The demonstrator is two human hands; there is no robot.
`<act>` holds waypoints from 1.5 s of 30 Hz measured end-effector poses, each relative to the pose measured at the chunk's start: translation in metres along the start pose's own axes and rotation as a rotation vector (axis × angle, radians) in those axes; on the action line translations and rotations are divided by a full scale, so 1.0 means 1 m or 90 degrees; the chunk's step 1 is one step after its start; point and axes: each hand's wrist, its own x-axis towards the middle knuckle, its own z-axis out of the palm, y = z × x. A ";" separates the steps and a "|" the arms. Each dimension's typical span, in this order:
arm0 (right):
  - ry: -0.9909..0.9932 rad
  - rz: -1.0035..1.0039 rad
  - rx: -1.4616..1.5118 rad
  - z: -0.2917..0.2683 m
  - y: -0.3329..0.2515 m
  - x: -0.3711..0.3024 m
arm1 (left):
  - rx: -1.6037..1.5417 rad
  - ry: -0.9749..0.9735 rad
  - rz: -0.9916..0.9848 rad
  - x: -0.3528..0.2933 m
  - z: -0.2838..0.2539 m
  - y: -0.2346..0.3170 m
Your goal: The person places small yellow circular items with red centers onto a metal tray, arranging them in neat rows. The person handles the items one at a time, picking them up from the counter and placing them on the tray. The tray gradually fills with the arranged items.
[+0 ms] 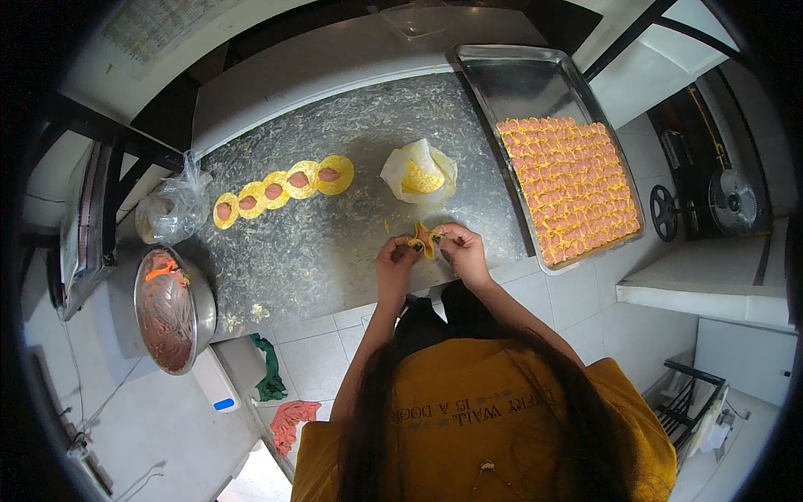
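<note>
1. Five round yellow wrappers (276, 201) with pink paste (299, 179) lie in a row.
2. Left hand (397, 254) pinches one end of a folded yellow wrapper (427, 242), right hand (462, 248) the other; probably shaping, though fingers hide detail.
3. Next, likely: a firm seal, then the rectangular silver metal tray (535, 84).

Crumpled dark-green cloth (269, 368), near a crumpled salmon-pink cloth (293, 418). At right, round grey caged fan (734, 201) beside black round wheel (663, 212).
</note>
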 end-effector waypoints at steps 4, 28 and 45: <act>-0.054 -0.055 0.101 0.007 -0.022 -0.007 | -0.137 -0.011 -0.012 -0.003 0.008 0.006; -0.165 -0.303 -0.550 -0.017 -0.028 -0.002 | 0.420 -0.058 0.218 -0.009 0.005 -0.005; -0.201 -0.302 -0.611 -0.019 -0.033 -0.008 | 0.574 -0.138 0.200 -0.011 0.010 0.009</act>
